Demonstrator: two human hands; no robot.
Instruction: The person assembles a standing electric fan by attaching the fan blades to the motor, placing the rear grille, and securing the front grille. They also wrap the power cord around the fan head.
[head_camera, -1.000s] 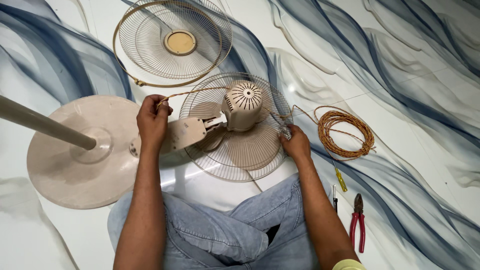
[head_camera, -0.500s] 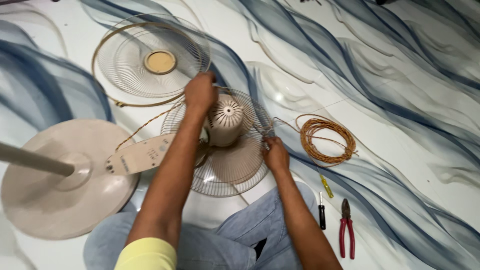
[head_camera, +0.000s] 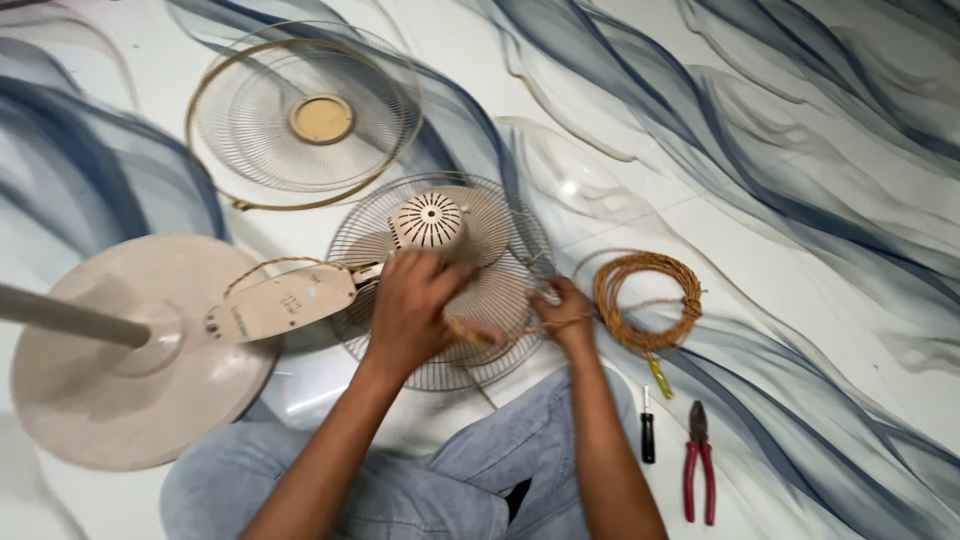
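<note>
from the head camera, looking down over the person's lap in light blue jeans (head_camera: 430, 490), a beige fan motor housing (head_camera: 432, 222) with its rear wire guard (head_camera: 440, 275) lies on a white floor with blue wavy streaks (head_camera: 800, 150). the left hand (head_camera: 415, 310) rests on the guard just below the motor, fingers curled and spread over the mesh with a twisted orange-brown cord (head_camera: 470, 332) running under them — whether the fingers pinch that cord i cannot tell. the right hand (head_camera: 566, 312) sits at the guard's right rim, fingers closed around the same cord where it leaves toward a coil of cord (head_camera: 645, 300) lying just beside it. a beige control neck (head_camera: 280, 303) sticks out to the left of the motor, over the round beige base (head_camera: 130, 380) with its pole (head_camera: 70, 318). the front guard (head_camera: 300, 118) lies apart, farther up. right of the knee lie a yellow-handled screwdriver (head_camera: 659, 376), a black-handled screwdriver (head_camera: 647, 430) and red-handled pliers (head_camera: 698, 465).
</note>
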